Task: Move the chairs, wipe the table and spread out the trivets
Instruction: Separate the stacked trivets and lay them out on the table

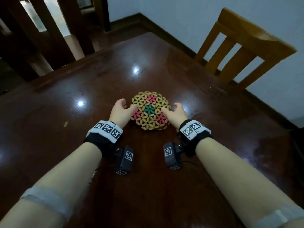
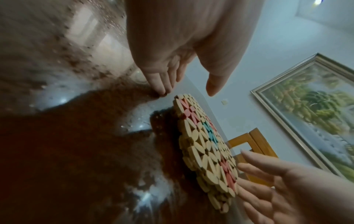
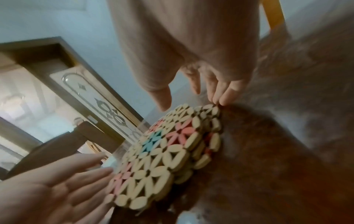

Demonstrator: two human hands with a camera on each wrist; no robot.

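Note:
A stack of round bamboo trivets (image 1: 150, 111), tan with pink flowers and a green centre, lies in the middle of the glossy dark-red table (image 1: 74, 153). My left hand (image 1: 127, 105) is at its left edge, fingers straight, thumb over the rim. My right hand (image 1: 171, 108) is at its right edge, thumb over the top. In the left wrist view my left hand (image 2: 186, 91) hovers spread above the trivets (image 2: 206, 144). In the right wrist view my right hand (image 3: 191, 103) touches the far rim of the trivets (image 3: 168, 151) with its fingertips (image 3: 220, 98). Neither hand grips the stack.
A light wooden chair (image 1: 243, 46) stands off the table's far right corner by the white wall. Dark wooden chairs (image 1: 49, 35) stand past the far left edge. The tabletop shows damp streaks and small specks. A framed painting (image 2: 316, 121) hangs on the wall.

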